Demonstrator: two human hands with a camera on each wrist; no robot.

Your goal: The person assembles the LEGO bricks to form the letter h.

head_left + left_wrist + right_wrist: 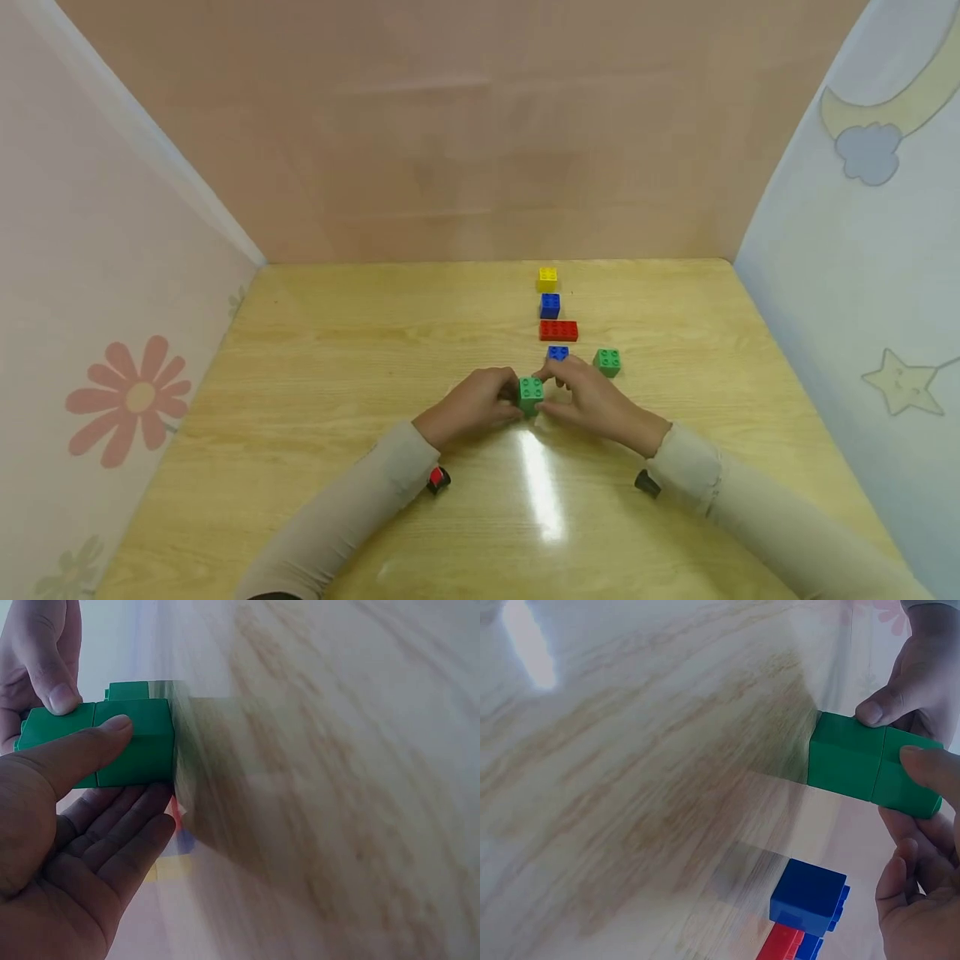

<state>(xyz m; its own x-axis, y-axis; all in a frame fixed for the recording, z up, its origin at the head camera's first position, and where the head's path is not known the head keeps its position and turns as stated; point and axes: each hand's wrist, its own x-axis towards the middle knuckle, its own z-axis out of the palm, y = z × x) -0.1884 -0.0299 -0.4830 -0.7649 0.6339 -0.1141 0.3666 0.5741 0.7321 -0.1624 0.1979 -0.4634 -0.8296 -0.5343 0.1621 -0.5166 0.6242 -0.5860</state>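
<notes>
Two green toy bricks (pixel 530 398) stand stacked on the table in front of the person, studs up, with a thin seam between them. The left hand (pixel 480 404) grips the lower brick (pixel 135 765) from the left, its thumb flat along the near side. From the right, the right hand (pixel 588 400) pinches the upper brick (pixel 907 776) between thumb and fingers. A blue brick (pixel 558 353) sits just behind the right hand, partly hidden by its fingers. Another green brick (pixel 607 361) stands beyond that hand, to its right.
Behind the stack, a red brick (pixel 558 331), a second blue brick (pixel 550 306) and a yellow brick (pixel 547 279) line up towards the back edge. The wooden table (pixel 337 333) is bounded by a back panel (pixel 487 125) and walls at both sides.
</notes>
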